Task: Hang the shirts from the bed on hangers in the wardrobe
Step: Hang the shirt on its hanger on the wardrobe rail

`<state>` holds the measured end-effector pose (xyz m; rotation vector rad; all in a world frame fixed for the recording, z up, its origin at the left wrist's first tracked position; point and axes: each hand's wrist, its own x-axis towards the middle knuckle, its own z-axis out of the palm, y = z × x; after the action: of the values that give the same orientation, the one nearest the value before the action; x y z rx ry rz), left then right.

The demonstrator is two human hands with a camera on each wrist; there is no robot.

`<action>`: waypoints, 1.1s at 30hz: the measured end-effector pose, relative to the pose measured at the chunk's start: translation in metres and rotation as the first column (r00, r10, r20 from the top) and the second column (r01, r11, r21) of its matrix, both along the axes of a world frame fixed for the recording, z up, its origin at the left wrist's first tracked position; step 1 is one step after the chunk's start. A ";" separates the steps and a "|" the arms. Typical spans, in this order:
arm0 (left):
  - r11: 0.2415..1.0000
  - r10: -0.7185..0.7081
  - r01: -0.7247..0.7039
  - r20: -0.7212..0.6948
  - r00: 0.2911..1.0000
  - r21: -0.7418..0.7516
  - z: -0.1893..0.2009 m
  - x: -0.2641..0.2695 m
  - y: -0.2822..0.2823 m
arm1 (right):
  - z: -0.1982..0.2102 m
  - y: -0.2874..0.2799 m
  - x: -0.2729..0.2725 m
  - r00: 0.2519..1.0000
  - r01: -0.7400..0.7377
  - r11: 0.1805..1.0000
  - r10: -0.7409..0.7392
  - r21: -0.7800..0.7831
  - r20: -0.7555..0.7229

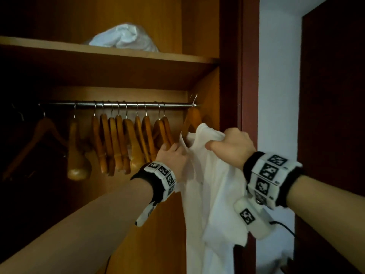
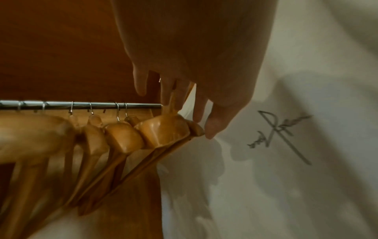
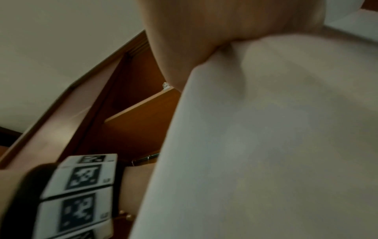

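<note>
Far left of the wardrobe (image 1: pixel 205 91), dark hangers are only dimly seen. Along the metal rail (image 1: pixel 118 104) a row of wooden hangers (image 1: pixel 122 143) is hung, bunched toward the middle-right. Above, on the shelf (image 1: pixel 110 53), a crumpled white bundle in clear plastic (image 1: pixel 124 37) is seen.

Next, the left hand (image 1: pixel 173 157) is raised w/ fingers (image 2: pixel 141 80) straight and spread; in the left wrist view the thumb tip is seen touching the end of the nearest wooden hanger, beside the shirt's left edge. No grip can be made out there.

The white shirt (image 1: pixel 209 175) is held up at the right end of the rail, approx. in front of the last hanger (image 1: pixel 192 117), whose hook sits at the rail's end. Whether the hanger is already inside the neck cannot be told. A thin dark script logo (image 2: pixel 280 132) is printed on the fabric.

The right hand (image 1: pixel 233 147) is closed round a bunched fold at the shirt's shoulder; cloth is draped down below the wrist.

Both wrists are wrapped in marker bands (image 1: pixel 266 178). At far right, a pale wall (image 1: pixel 276 95) and a dark door (image 1: pixel 335 115) are seen.
</note>
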<state>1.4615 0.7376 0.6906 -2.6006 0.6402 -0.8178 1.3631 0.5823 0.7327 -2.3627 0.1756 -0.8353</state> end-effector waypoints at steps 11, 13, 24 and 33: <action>0.990 -0.085 0.073 0.094 0.992 0.118 -0.003 0.013 0.026 | 0.031 0.036 0.086 0.995 0.093 0.992 -0.097 -0.090 -0.038; 0.989 -0.125 0.113 0.124 0.984 0.100 -0.003 0.013 0.032 | 0.025 0.036 0.095 0.993 0.098 0.987 -0.106 -0.128 -0.059; 0.950 -0.240 0.259 0.122 0.963 -0.172 0.003 0.015 0.026 | -0.012 0.026 0.118 0.970 0.062 0.973 -0.111 -0.223 -0.217; 0.757 -0.254 0.231 0.050 0.966 -0.610 0.012 0.031 0.005 | 0.006 0.045 0.127 0.945 -0.294 0.921 0.320 0.255 -0.067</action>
<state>1.4922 0.7429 0.7022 -3.1601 0.8526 -1.2382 1.4900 0.6275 0.7387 -2.1311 -0.0492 -0.5045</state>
